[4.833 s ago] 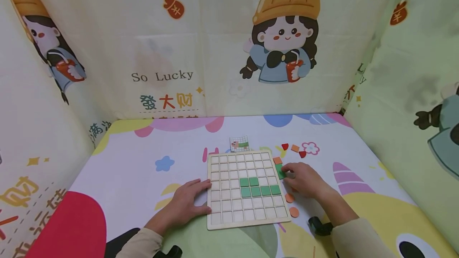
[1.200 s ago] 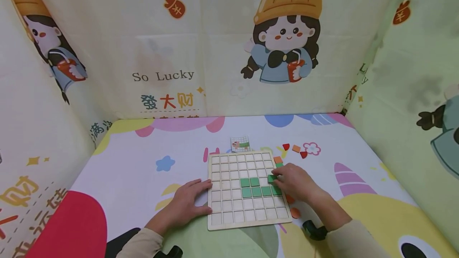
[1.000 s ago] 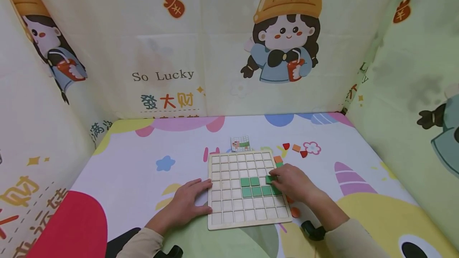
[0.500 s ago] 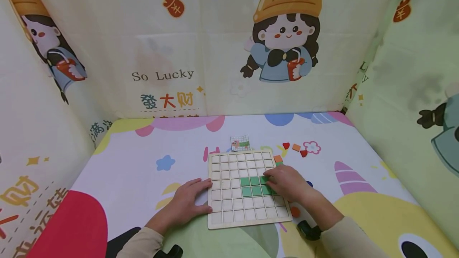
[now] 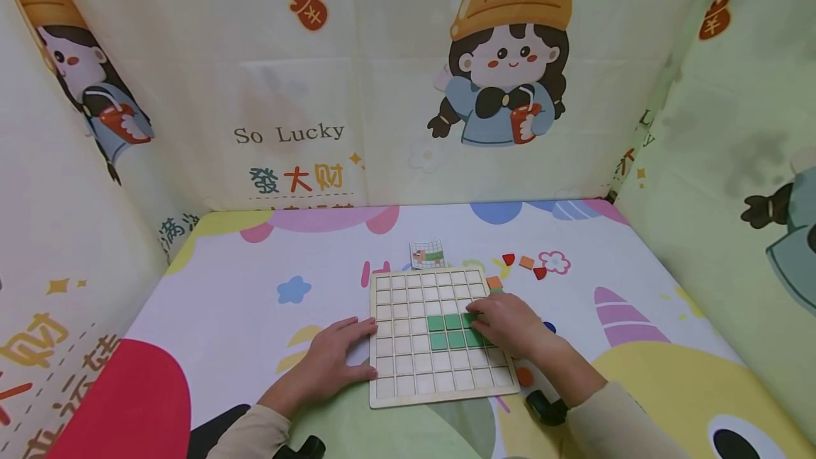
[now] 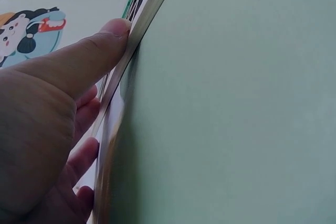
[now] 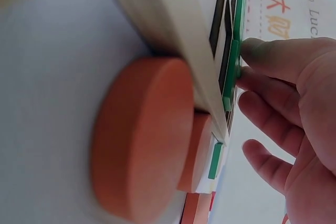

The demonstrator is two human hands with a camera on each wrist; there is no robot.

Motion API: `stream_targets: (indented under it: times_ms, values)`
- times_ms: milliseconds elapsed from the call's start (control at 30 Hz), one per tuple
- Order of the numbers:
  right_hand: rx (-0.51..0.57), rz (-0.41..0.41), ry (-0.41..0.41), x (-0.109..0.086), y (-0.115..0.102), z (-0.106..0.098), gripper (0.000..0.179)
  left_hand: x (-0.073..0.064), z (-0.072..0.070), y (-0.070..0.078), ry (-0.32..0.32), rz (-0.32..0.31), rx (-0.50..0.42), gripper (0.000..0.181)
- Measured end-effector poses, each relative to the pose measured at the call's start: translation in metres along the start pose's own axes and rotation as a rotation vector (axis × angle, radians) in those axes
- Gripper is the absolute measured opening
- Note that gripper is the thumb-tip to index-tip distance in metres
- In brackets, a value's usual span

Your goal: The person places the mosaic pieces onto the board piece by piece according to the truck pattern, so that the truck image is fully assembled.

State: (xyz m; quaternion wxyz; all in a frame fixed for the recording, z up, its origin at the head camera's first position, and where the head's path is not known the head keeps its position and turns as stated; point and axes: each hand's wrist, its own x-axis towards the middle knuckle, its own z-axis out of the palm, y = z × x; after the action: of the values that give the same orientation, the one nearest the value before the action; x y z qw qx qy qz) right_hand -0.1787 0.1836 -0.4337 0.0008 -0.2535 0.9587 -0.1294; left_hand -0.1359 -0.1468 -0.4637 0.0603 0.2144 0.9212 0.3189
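My left hand rests at the left edge of a pale wooden grid board, fingers extended. In the left wrist view its thumb presses against the board's side. Over the grid's right part, my right hand pinches a green square tile, which sits in the upper green row beside another green tile. The lower row holds several green tiles, its right end partly hidden by the hand. The right wrist view shows the thumb and a fingertip at a green tile.
Behind the board lies a small picture card. Red pieces and an orange square lie at the back right. Along the board's right side are another orange square, a green tile and an orange disc.
My right hand has brought a green tile from beside the board leftward into the upper green row. Over the last half second it has barely moved. The left hand has stayed in place.
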Motion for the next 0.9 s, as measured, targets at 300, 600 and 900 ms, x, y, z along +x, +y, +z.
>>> stream_targets:
  times_ms: [300, 600, 900]
  values:
    - [0.123, 0.009, -0.049, -0.001, 0.0, -0.001, 0.028, -0.001, 0.0, 0.001, 0.004, -0.001, 0.001, 0.07]
    - [0.228, 0.115, 0.011, -0.003, 0.012, -0.009, 0.035, 0.0, 0.0, 0.0, 0.007, 0.008, -0.001, 0.069]
    - [0.214, 0.211, 0.016, -0.003, 0.032, -0.014, 0.045, 0.0, -0.001, 0.001, 0.003, -0.002, -0.006, 0.069]
